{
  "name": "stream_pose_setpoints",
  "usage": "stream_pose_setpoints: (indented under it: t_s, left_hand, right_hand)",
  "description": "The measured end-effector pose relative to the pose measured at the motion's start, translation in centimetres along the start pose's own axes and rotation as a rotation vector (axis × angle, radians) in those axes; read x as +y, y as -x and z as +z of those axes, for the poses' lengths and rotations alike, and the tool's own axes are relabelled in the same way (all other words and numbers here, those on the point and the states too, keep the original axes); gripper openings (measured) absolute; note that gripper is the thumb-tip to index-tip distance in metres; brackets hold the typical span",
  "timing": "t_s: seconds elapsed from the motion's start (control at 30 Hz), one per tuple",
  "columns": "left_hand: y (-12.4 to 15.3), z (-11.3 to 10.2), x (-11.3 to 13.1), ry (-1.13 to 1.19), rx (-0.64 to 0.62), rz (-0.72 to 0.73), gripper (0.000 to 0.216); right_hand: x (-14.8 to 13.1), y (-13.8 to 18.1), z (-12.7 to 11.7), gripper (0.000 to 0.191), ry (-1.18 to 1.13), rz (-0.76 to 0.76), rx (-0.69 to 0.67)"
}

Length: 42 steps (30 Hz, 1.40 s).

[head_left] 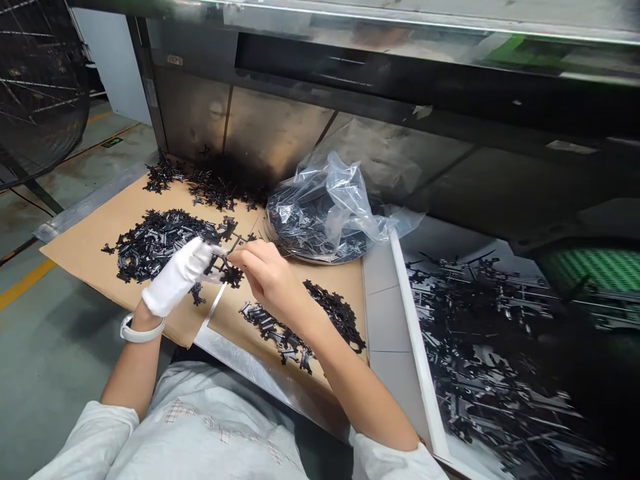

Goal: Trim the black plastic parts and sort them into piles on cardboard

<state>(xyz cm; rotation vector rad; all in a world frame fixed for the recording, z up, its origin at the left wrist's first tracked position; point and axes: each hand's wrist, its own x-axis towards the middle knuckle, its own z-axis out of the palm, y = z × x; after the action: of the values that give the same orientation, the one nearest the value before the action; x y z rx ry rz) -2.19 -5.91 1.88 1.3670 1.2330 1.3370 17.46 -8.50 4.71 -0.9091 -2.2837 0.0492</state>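
Note:
My left hand (187, 267), in a white glove, is closed on a dark cluster of small black plastic parts (233, 275). From the other side my right hand (265, 270), bare, pinches at a thin black stem of the same cluster. Both hands are close together above the cardboard, and the fingers partly hide the cluster. Just behind the glove lies a large heap of loose black parts (160, 233). A smaller pile of similar parts (340, 313) lies under and beside my right forearm.
Cardboard (95, 247) covers the metal bench. More black parts (215, 187) lie at the back, beside a clear plastic bag (345, 200) over a round container of parts. To the right, a white-rimmed bin (420, 360) holds many black pieces. A large fan (40, 93) stands left.

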Motion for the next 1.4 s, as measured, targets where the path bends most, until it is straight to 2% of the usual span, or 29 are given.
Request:
stream_pose_setpoints:
  t_s: [0.07, 0.1, 0.2, 0.27, 0.33, 0.53, 0.73, 0.87, 0.97, 1.1, 1.17, 1.3, 1.4]
  left_hand:
    - [0.3, 0.2, 0.6, 0.020, -0.018, -0.060, 0.033]
    - [0.5, 0.4, 1.0, 0.042, -0.003, -0.101, 0.037]
    - [0.9, 0.9, 1.9, 0.098, 0.060, -0.193, 0.040]
    - [1.1, 0.9, 2.2, 0.101, 0.074, -0.196, 0.040]
    - [1.2, 0.8, 2.3, 0.129, 0.083, -0.208, 0.042]
    - [1.2, 0.5, 1.7, 0.219, 0.114, -0.241, 0.034]
    - [0.6, 0.2, 0.3, 0.086, 0.284, -0.184, 0.028]
    - [-0.3, -0.8, 0.3, 0.205, 0.197, -0.267, 0.038]
    - [-0.4, -1.4, 0.3, 0.265, 0.185, -0.300, 0.044]
    - [-0.1, -1.8, -0.5, 0.212, 0.278, -0.253, 0.042]
    - [0.0, -2.0, -1.2, 0.184, 0.328, -0.224, 0.040]
    - [-0.1, -1.6, -1.5, 0.150, 0.405, -0.157, 0.039]
    - [-0.1, -0.6, -0.8, 0.137, 0.425, -0.100, 0.038]
  right_hand:
    - [0.4, -0.5, 0.1, 0.020, -0.113, -0.011, 0.027]
    - [0.6, -0.7, 0.3, 0.020, -0.180, 0.031, 0.084]
    - [1.0, -1.7, 1.5, 0.033, -0.413, 0.353, 0.265]
    - [1.2, -2.5, 2.6, 0.044, -0.594, 0.544, 0.258]
    - [1.1, -3.4, 3.7, 0.052, -0.721, 0.610, 0.202]
    - [0.5, -4.9, 5.9, 0.055, -0.764, 0.629, 0.198]
    - [0.7, -4.2, 5.7, 0.052, -0.624, 0.614, 0.228]
    - [2.8, -4.4, 6.6, 0.049, -0.605, 0.678, 0.214]
    - [5.1, -5.5, 8.8, 0.042, -0.585, 0.721, 0.109]
    - [6.5, -6.4, 11.2, 0.019, -0.637, 0.719, -0.126]
    - [6.2, -6.2, 10.9, 0.018, -0.674, 0.718, -0.164]
    - [3.6, -5.0, 8.3, 0.039, -0.800, 0.684, -0.188]
    - [1.4, -4.2, 6.7, 0.036, -0.889, 0.629, -0.214]
